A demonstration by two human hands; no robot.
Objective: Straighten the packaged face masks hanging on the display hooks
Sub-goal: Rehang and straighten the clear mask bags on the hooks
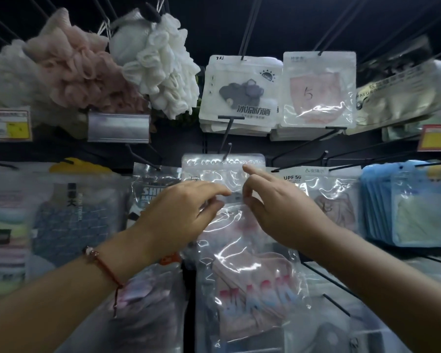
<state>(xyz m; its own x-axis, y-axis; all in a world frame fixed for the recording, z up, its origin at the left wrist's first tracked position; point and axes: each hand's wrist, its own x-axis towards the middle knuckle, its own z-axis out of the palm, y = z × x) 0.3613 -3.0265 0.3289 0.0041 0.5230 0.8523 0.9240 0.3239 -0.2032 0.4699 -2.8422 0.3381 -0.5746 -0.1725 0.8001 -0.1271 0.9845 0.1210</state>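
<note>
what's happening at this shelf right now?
A person is tidying a store display of hanging packets. Both hands are raised to a clear plastic packet that hangs on a hook in the middle row. The left hand and the right hand have their fingertips at its front, near the middle; whether either has a real grip on the film is hard to tell. Another clear packet, holding a pink mask, hangs just below.

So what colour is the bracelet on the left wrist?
Red cord bracelet with a few beads, in the head view.
</note>
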